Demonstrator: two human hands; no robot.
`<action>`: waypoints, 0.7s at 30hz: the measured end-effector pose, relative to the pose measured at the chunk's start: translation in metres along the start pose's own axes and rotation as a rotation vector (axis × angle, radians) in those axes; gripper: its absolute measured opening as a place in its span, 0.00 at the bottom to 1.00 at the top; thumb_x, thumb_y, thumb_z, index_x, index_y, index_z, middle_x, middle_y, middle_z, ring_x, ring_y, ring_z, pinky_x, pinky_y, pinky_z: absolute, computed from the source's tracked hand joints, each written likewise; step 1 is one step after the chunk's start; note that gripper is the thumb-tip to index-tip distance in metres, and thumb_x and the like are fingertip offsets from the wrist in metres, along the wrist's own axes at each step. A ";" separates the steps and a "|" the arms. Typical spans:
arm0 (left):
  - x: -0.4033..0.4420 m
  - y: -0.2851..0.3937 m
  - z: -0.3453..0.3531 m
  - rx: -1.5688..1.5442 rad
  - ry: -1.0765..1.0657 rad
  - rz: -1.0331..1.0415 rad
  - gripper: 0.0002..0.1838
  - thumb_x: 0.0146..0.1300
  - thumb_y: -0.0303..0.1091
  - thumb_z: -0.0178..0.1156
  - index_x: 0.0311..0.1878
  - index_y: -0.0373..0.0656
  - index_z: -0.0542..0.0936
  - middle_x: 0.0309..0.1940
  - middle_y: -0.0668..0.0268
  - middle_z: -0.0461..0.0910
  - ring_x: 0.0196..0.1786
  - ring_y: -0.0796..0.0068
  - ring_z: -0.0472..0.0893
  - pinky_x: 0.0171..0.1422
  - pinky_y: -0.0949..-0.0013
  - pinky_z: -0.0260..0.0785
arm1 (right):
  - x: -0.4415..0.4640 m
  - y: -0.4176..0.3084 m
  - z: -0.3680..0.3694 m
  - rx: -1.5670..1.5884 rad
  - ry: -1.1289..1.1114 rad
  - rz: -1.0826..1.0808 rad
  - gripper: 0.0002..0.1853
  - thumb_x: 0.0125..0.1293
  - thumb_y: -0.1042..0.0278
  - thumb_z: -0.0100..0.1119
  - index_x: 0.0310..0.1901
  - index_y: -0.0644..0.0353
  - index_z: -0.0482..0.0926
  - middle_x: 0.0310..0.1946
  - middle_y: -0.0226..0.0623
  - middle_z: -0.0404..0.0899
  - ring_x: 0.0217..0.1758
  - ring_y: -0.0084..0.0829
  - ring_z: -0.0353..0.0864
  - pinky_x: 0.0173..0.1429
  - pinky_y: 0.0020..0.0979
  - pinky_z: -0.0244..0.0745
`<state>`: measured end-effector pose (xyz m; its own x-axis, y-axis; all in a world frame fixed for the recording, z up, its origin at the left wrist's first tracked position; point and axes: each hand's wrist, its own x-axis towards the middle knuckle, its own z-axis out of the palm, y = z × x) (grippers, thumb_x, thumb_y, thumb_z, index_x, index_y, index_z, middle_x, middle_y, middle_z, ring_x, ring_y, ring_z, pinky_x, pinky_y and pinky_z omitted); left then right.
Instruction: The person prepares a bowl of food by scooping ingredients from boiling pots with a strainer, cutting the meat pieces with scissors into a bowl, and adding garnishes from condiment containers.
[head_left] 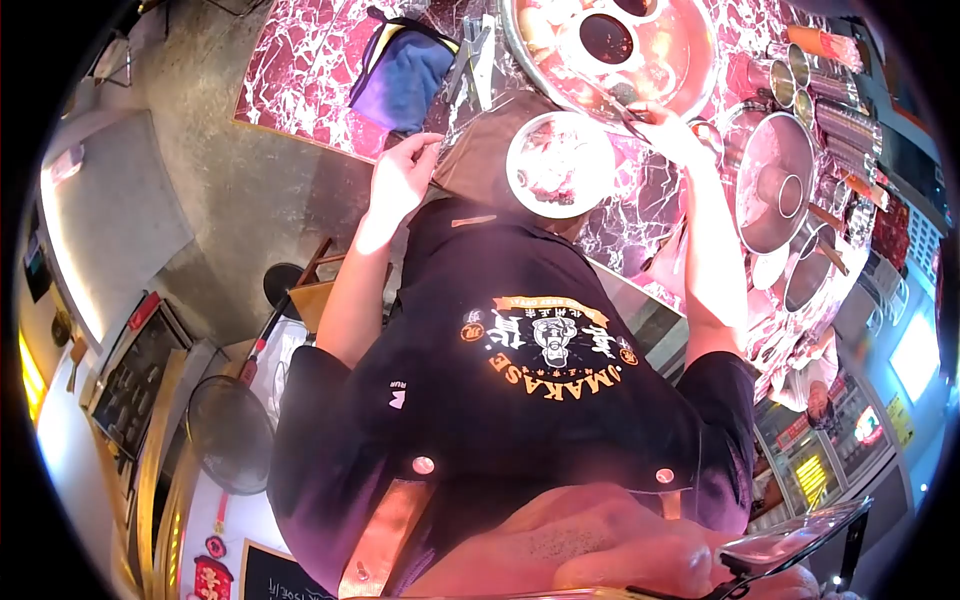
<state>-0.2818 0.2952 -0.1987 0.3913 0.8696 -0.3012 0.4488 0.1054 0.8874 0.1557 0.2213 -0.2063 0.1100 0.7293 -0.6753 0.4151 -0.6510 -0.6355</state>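
My right hand (672, 135) is closed around a slim dark metal utensil (622, 112). Its tip points toward the rim of a large round steel pan (540, 70); whether it is scissors or tongs I cannot tell. Just below the pan is a white bowl (516, 165) with pale and reddish-brown pieces of food in it. To the left, my left hand (403, 175) hovers by the table edge with thumb and fingers pinched together. Anything between those fingers is too small to make out. A brown surface (470, 160) lies between this hand and the bowl.
A dark blue cloth pouch (405, 75) and slender metal tools (478, 65) lie on the red marbled table (300, 70). At the right stand a steel pot with a central tube (775, 180) and several metal canisters (845, 115). Another person (808, 375) is farther right.
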 end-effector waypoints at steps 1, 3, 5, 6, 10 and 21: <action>0.000 0.001 -0.001 0.011 -0.002 -0.003 0.10 0.69 0.29 0.60 0.48 0.35 0.84 0.21 0.75 0.72 0.26 0.88 0.67 0.29 0.78 0.60 | 0.003 -0.009 0.006 0.018 0.018 0.019 0.24 0.64 0.59 0.66 0.57 0.65 0.78 0.41 0.37 0.85 0.45 0.29 0.82 0.53 0.30 0.75; -0.001 0.000 -0.002 0.005 0.011 -0.007 0.10 0.70 0.29 0.60 0.49 0.35 0.84 0.21 0.75 0.72 0.25 0.88 0.67 0.29 0.78 0.60 | 0.033 0.004 0.014 -0.184 0.079 -0.078 0.23 0.66 0.61 0.65 0.58 0.65 0.79 0.47 0.39 0.83 0.49 0.29 0.82 0.55 0.27 0.75; -0.001 -0.003 -0.004 -0.003 0.019 -0.019 0.10 0.70 0.30 0.60 0.49 0.35 0.84 0.22 0.76 0.72 0.25 0.89 0.66 0.29 0.79 0.59 | 0.058 0.022 0.023 -0.101 0.056 -0.193 0.22 0.66 0.62 0.64 0.58 0.65 0.79 0.48 0.39 0.82 0.50 0.28 0.82 0.55 0.27 0.76; -0.002 -0.005 -0.005 -0.011 0.020 -0.029 0.10 0.70 0.30 0.60 0.49 0.35 0.84 0.22 0.76 0.72 0.25 0.89 0.66 0.29 0.79 0.59 | 0.066 0.021 0.028 0.041 0.022 -0.203 0.21 0.67 0.62 0.64 0.57 0.64 0.79 0.49 0.39 0.82 0.50 0.28 0.82 0.54 0.27 0.77; -0.007 -0.010 -0.010 -0.036 0.023 -0.072 0.10 0.71 0.30 0.60 0.49 0.35 0.84 0.22 0.78 0.71 0.25 0.90 0.66 0.28 0.79 0.58 | 0.069 0.017 0.034 -0.048 -0.021 -0.076 0.18 0.66 0.70 0.63 0.58 0.63 0.79 0.47 0.35 0.82 0.46 0.25 0.80 0.51 0.27 0.77; -0.005 -0.020 -0.011 0.027 0.029 -0.030 0.11 0.68 0.33 0.61 0.49 0.38 0.84 0.22 0.67 0.77 0.26 0.83 0.73 0.32 0.74 0.67 | -0.066 0.012 0.019 0.113 0.052 -0.162 0.28 0.65 0.84 0.57 0.68 0.59 0.71 0.41 0.24 0.77 0.41 0.17 0.72 0.47 0.19 0.69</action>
<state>-0.3017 0.2937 -0.2110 0.3540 0.8800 -0.3166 0.4815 0.1187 0.8684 0.1366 0.1617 -0.1766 0.0981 0.8343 -0.5424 0.3272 -0.5418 -0.7742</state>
